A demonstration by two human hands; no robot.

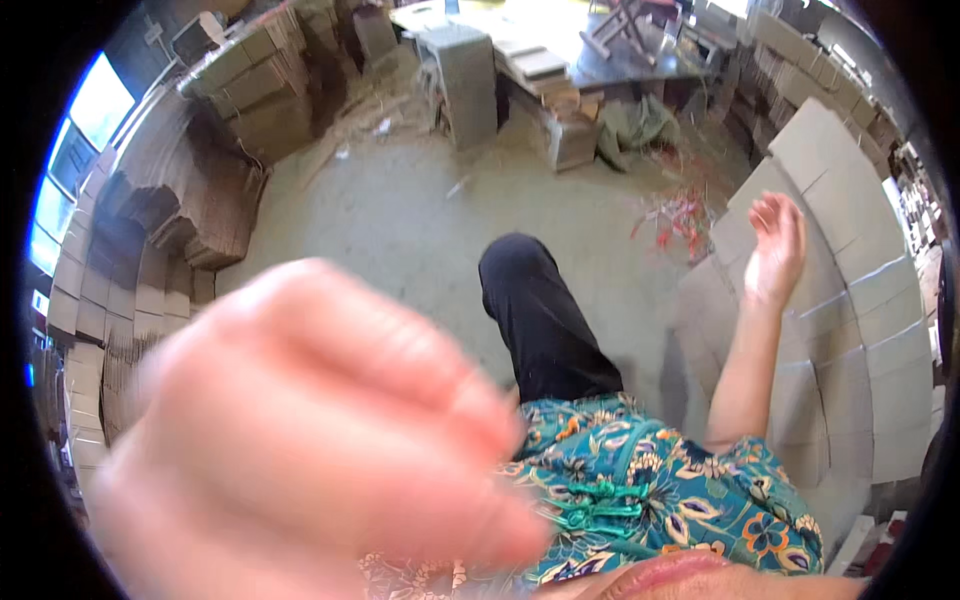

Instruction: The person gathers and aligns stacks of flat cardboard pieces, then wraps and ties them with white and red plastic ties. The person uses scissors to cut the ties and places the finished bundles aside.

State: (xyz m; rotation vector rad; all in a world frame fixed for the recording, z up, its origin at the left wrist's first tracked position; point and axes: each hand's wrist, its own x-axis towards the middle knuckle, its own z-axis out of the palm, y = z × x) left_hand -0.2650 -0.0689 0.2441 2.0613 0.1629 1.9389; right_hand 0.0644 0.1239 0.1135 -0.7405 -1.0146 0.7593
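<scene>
Head view: left hand (300,430) blurred at 8 o'clock, fingers curled, can't tell if gripping; right hand (778,245) loosely open, empty, at 2 o'clock near stacked cartons (860,240), pale tan, flat-faced, at 3. Grey floor (400,220), red scraps (683,212) at 1; cluttered worktop (640,72) toward 12.

The left hand (310,430) is a large blur close to the camera, its wrist cut off by the lower edge, and whether its curled fingers hold anything cannot be told. It hides part of the flowered shirt (680,480) and the floor (400,220) behind it. The top edge cuts off the far table (600,72), and the red scraps (685,220) are too small to make out.
</scene>
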